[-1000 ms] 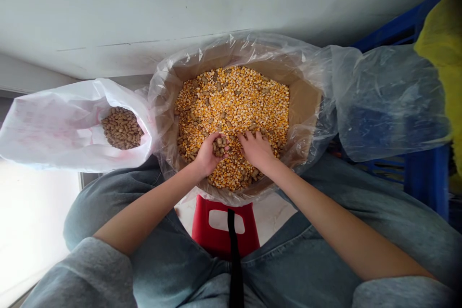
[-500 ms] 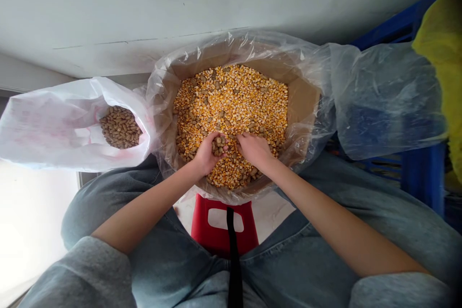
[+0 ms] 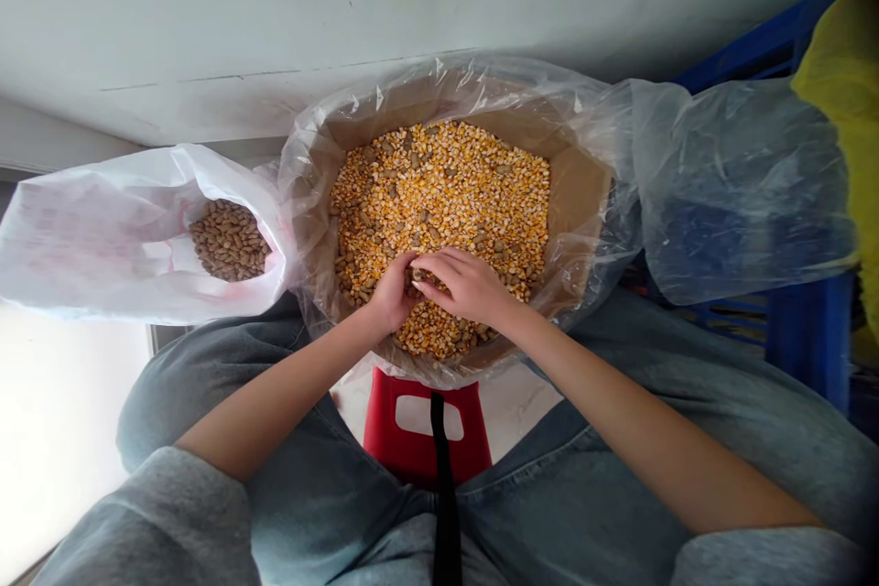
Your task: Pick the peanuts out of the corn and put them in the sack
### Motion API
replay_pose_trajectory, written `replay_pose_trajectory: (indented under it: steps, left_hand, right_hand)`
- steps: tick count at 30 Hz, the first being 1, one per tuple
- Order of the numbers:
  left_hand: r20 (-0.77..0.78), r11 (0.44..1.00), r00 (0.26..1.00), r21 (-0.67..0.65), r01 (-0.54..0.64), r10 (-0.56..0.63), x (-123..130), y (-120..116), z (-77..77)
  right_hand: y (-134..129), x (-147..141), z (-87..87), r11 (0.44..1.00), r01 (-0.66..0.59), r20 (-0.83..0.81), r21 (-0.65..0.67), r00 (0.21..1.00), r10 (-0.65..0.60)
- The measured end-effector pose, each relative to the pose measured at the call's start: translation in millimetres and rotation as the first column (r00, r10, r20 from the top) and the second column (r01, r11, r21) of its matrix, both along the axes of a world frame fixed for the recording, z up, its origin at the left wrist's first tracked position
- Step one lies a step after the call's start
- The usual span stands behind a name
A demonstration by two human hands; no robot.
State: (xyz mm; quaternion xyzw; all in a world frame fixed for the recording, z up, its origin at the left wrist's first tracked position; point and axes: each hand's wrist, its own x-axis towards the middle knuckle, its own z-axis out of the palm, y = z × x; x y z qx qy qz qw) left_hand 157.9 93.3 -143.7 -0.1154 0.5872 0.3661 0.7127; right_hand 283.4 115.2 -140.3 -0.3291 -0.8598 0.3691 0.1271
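Note:
My left hand (image 3: 394,295) is cupped around a small handful of unshelled peanuts (image 3: 427,278), just above the corn. Over that handful reaches my right hand (image 3: 464,286), its fingers bent and its fingertips at the peanuts; anything pinched between them is hidden. Below both hands lie yellow and white corn kernels (image 3: 473,179) with peanuts scattered among them. They fill a cardboard box (image 3: 577,188) lined with a clear plastic bag (image 3: 312,146).
To the left, a white sack (image 3: 89,238) lies with its mouth showing many peanuts (image 3: 231,240). A red stool (image 3: 385,430) stands below the box. At right are a blue crate (image 3: 807,339) and yellow cloth-like material (image 3: 841,73). The wall (image 3: 275,9) rises behind.
My right hand has lifted from the corn and moved left, over the peanuts in my left hand. My left hand has stayed nearly in place.

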Motion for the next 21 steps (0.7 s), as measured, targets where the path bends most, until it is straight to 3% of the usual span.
replay_pose_trajectory:
  steps: [4, 10, 12, 15, 18, 21]
  left_hand:
    - [0.060, 0.998, 0.998, 0.063, -0.004, 0.000, 0, 1, 0.4]
    - [0.074, 0.997, 0.997, 0.076, -0.009, 0.003, 0, 0, -0.2]
    - [0.060, 0.999, 0.998, 0.039, 0.009, -0.011, -1, 0, 1.2]
    - [0.066, 0.997, 0.995, -0.006, 0.073, -0.072, -2, 2, 4.4]
    - [0.079, 0.994, 0.991, -0.007, 0.107, -0.106, -4, 2, 5.9]
    - [0.075, 0.994, 0.992, 0.005, 0.106, -0.106, -5, 2, 4.7]
  right_hand:
    - [1, 0, -1.9, 0.997, -0.054, -0.024, 0.060, 0.998, 0.055]
    - [1, 0, 0.3, 0.998, -0.049, -0.065, 0.028, 0.997, 0.050]
    - [2, -1, 1.1, 1.000, 0.018, -0.116, -0.016, 0.993, -0.020]
    - [8, 0, -0.4, 0.970, 0.231, -0.149, -0.076, 0.959, -0.241]
    - [15, 4, -7.1, 0.907, 0.410, -0.037, -0.095, 0.909, -0.415]
    - [15, 9, -16.3, 0.942, 0.316, 0.183, -0.111, 0.939, -0.293]
